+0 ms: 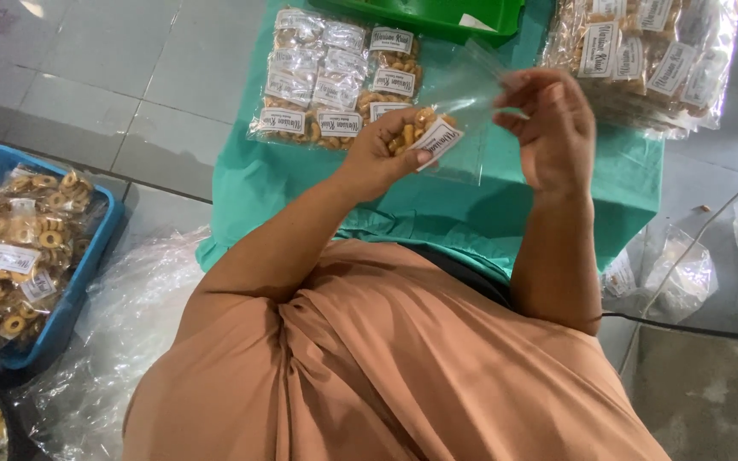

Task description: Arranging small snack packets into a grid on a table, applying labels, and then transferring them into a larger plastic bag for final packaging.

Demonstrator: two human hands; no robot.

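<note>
Closest in, the tan-brown garment [386, 367] fills the lower frame, with both forearms rising out of it toward a green cloth [301, 196] spread on the tiled floor [113, 77].

Left hand [382, 149]: fingers curled shut around a clump of golden ring-shaped snacks [410, 132], with a small white label card [437, 141] pinned under the thumb. That clump sits in the bottom of a clear plastic bag [463, 111], so this hand has the filled end.

Right hand [553, 128]: fingertips pinched together on the bag's upper edge, up and to the right of the snacks. The bag's long axis runs slantwise, low at the left hand, high at the right. The snacks lie wholly on the left-hand side, well apart from the right fingertips, with only empty film between.

Just beyond the hands, rows of sealed snack packets [335, 77] lie flat on the cloth. Farther back is a green tray [437, 17], and at top right a large clear sack of finished packets [642, 60].

Off to the left, a blue crate [87, 282] holds more packets.
</note>
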